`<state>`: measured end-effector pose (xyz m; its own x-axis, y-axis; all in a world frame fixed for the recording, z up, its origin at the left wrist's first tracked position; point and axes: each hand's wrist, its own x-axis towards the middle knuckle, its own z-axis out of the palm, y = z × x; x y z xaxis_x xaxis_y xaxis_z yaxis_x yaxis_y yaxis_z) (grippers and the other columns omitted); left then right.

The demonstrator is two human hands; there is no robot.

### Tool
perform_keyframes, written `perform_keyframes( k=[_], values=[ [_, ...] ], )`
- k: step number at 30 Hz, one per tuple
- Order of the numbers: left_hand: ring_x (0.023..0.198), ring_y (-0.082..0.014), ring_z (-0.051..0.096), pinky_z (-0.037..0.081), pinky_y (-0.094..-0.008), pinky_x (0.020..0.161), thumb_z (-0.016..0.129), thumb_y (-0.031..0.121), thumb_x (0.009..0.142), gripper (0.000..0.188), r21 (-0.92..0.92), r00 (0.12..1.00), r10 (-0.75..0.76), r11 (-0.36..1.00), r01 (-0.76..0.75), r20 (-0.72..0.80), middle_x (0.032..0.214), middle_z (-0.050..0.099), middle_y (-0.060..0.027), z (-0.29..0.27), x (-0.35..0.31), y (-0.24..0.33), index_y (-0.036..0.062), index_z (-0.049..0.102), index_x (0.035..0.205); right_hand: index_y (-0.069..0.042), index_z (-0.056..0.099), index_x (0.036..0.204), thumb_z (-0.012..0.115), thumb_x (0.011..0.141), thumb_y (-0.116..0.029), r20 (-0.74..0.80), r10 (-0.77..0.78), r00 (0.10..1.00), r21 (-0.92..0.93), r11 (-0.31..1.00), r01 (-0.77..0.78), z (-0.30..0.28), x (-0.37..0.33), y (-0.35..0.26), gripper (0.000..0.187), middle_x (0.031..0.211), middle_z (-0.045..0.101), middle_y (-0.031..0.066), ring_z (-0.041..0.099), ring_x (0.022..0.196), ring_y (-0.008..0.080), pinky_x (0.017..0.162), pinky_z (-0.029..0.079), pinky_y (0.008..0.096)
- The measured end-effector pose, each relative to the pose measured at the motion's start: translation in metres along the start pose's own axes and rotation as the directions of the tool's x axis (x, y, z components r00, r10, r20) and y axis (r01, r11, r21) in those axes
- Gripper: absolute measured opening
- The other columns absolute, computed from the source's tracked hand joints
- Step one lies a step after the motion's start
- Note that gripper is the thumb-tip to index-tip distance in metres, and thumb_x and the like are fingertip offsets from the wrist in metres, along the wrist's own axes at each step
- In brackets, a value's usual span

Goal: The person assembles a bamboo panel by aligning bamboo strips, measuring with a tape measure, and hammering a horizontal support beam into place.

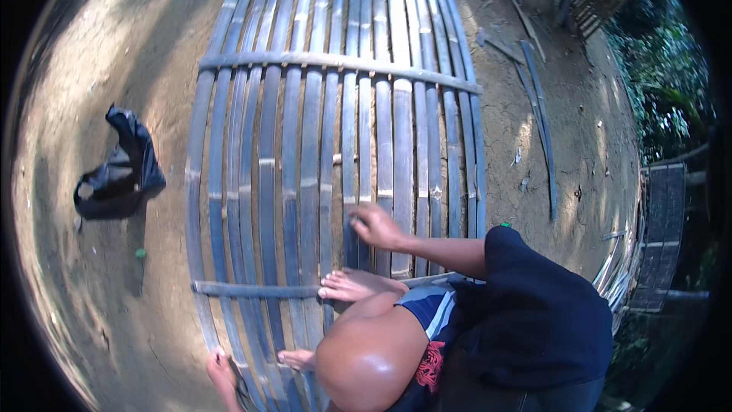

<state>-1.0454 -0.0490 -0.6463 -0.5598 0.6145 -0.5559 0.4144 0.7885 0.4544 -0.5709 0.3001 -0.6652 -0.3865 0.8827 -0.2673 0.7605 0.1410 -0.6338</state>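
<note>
A long panel of dark bamboo slats (310, 130) lies on the ground under me, and I squat on it barefoot. Over its middle, my right hand (375, 226) hovers on or just above the slats with its fingers curled inward. Anything in those fingers is too small to make out. At the panel's near left edge is my left hand (221, 375), closed beside the outermost slat. What it grips, if anything, is hidden. My bare foot (357, 285) rests by the near crosspiece (255, 290), and my bent knee covers part of the near slats.
A second crosspiece (335, 62) spans the panel farther off. On the dirt to the left lies a crumpled black plastic bag (126, 168). Loose bamboo strips (543, 130) lie to the right. Beyond them are a dark slatted panel (659, 236) and green bushes (663, 61).
</note>
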Motion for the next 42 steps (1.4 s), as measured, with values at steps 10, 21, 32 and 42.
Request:
perform_keyframes(
  k=[10, 21, 32, 42],
  values=[
    [0.125, -0.0385, 0.052, 0.046, -0.0453, 0.103, 0.072, 0.031, 0.089, 0.065, 0.357, 0.965, 0.240, 0.915, -0.187, -0.108, 0.140, 0.048, -0.0205, 0.057, 0.034, 0.137, 0.0079, 0.046, 0.145, -0.017, 0.026, 0.158, 0.057, 0.097, -0.043, -0.143, -0.049, 0.988, -0.640, 0.767, -0.054, -0.051, -0.042, 0.136, 0.074, 0.164, 0.019, 0.0157, 0.014, 0.152, 0.0356, 0.120, 0.008, 0.0571],
    [0.153, -0.0368, 0.005, 0.017, -0.0535, 0.122, 0.079, 0.053, 0.072, 0.124, 0.326, 0.991, 0.012, 0.945, 0.033, -0.134, 0.165, 0.004, -0.0207, 0.156, 0.027, 0.179, 0.0012, 0.006, 0.158, -0.013, 0.024, 0.158, 0.038, 0.101, -0.047, -0.130, -0.034, 0.991, -0.617, 0.785, -0.054, -0.044, -0.039, 0.167, 0.068, 0.164, 0.015, 0.0189, 0.011, 0.153, 0.0335, 0.120, 0.007, 0.0573],
    [0.154, -0.0324, 0.002, 0.015, -0.0564, 0.122, 0.078, 0.052, 0.073, 0.124, 0.461, 0.981, -0.183, 0.867, 0.190, -0.059, 0.167, 0.002, -0.0155, 0.146, 0.033, 0.197, 0.0031, 0.002, 0.158, -0.010, 0.027, 0.157, 0.032, 0.102, -0.050, -0.142, -0.087, 0.986, -0.628, 0.778, -0.022, -0.040, -0.041, 0.160, 0.068, 0.162, 0.021, 0.0196, 0.016, 0.152, 0.0351, 0.119, 0.009, 0.0565],
    [0.153, -0.0375, -0.007, 0.005, -0.0609, 0.121, 0.082, 0.056, 0.066, 0.140, 0.403, 0.990, -0.122, 0.911, 0.082, 0.075, 0.163, -0.010, -0.0258, 0.139, 0.031, 0.192, -0.0062, -0.007, 0.154, -0.011, 0.027, 0.156, 0.045, 0.096, -0.037, -0.120, -0.008, 0.993, -0.636, 0.768, -0.071, -0.040, -0.041, 0.168, 0.068, 0.165, 0.014, 0.0185, 0.012, 0.153, 0.0343, 0.121, 0.005, 0.0567]
  ],
)
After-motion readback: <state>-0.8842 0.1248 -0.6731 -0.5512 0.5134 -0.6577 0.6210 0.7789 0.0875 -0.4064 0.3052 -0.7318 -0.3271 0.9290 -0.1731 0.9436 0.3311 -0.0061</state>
